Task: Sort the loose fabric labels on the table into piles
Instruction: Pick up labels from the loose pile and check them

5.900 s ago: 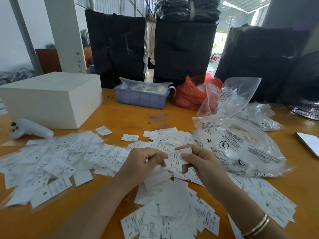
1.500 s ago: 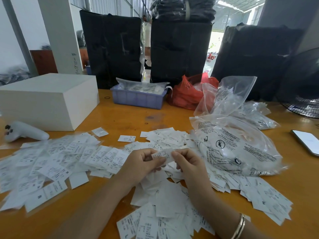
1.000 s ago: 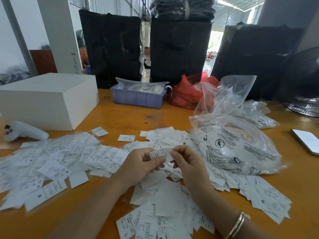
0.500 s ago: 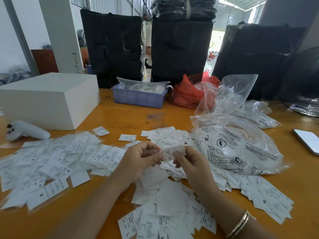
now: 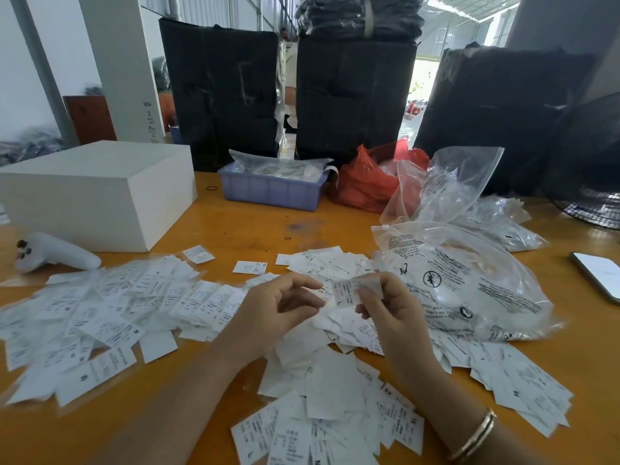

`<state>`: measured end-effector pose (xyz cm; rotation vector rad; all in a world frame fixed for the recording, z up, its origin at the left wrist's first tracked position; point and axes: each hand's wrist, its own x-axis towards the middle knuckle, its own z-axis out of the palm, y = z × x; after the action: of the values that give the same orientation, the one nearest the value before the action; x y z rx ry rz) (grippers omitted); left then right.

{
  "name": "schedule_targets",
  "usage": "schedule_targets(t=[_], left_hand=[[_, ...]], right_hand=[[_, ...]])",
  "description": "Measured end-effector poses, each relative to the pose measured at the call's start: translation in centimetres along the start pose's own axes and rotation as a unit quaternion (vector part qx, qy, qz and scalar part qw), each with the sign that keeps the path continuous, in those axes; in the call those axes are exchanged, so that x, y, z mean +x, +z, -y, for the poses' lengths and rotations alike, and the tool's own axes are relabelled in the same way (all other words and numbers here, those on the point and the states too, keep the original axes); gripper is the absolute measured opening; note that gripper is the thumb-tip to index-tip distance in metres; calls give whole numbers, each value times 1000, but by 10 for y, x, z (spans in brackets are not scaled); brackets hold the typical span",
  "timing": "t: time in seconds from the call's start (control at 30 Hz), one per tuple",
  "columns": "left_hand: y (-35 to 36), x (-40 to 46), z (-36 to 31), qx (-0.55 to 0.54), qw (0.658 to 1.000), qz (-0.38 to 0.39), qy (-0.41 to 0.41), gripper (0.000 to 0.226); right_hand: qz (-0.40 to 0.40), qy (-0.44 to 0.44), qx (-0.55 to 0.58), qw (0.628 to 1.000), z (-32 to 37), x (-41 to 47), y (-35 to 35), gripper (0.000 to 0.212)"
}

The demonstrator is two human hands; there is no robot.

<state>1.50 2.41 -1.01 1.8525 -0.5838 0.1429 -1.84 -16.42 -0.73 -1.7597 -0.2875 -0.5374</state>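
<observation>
1. Holding one label [image 5: 347, 292] up above the table [image 5: 255, 229], the right hand [image 5: 389, 307] pinches it between thumb and fingers; the label stands almost upright and shows printed text and a letter L.
2. The left hand [image 5: 278, 305] is just beside this label, on its left side. Its fingers are loosely curled and hold nothing; the fingertips point toward the label but I cannot tell if they touch it.
3. Both hands hover over the middle heap [image 5: 328, 374] of white labels, which lies under and in front of them.
4. A wide spread of labels [image 5: 100, 313] lies to the left of the left hand, on the table.
5. Another group of labels [image 5: 523, 387] lies to the right of the right forearm, near the table edge.
6. More labels [image 5: 322, 260] lie behind the hands, and a single one [image 5: 250, 267] lies apart from them.
7. A clear bag [image 5: 463, 283] with black print sits just to the right of the right hand.
8. Farther back there are a white box [image 5: 97, 193], a blue tray [image 5: 271, 191] and a red bag [image 5: 369, 182].
9. A bracelet [image 5: 474, 437] is on the right wrist.
10. A phone [image 5: 597, 275] lies at the right edge.
</observation>
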Motion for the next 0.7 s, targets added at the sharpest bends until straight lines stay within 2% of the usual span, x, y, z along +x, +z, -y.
schedule_targets(t=[0.07,0.13,0.3,0.37,0.6,0.7], left_hand=[[0,0,0,33,999,-4,17,34],[-1,0,0,47,998,-15,26,34],[0,1,0,23,999,-23,24,34],[1,1,-2,27,999,-21,30,34],[4,0,-4,33,999,-19,35,32],[4,0,-5,33,998,-27,42,30]], right_hand=[[21,-46,-65,997,1,1,-2,27],[25,-67,-94,993,3,2,-2,23],[-11,22,10,1000,3,1,3,14],[-14,39,21,999,6,2,5,10],[13,12,-9,1000,11,1,6,14],[-1,-22,-52,998,12,-1,8,21]])
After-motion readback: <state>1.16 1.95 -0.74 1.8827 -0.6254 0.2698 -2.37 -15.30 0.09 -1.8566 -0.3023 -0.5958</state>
